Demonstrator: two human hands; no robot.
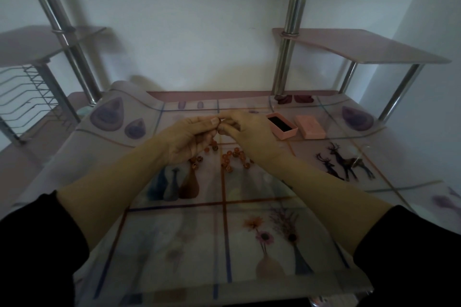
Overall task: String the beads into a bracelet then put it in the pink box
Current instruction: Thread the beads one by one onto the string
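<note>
Left hand (189, 137): fingers curled, thumb and forefinger pinching a small round bead (216, 121).
Right hand (245, 129): fingertips pinched toward that bead, possibly on a thread; too dim to tell.
Loose beads (234, 157): glossy orange-brown spheres scattered on the printed table cover (199, 232) below the hands.
Pink box (282, 125): open, rectangular, dark lining; lid (310, 126) beside it, no readable writing.
</note>
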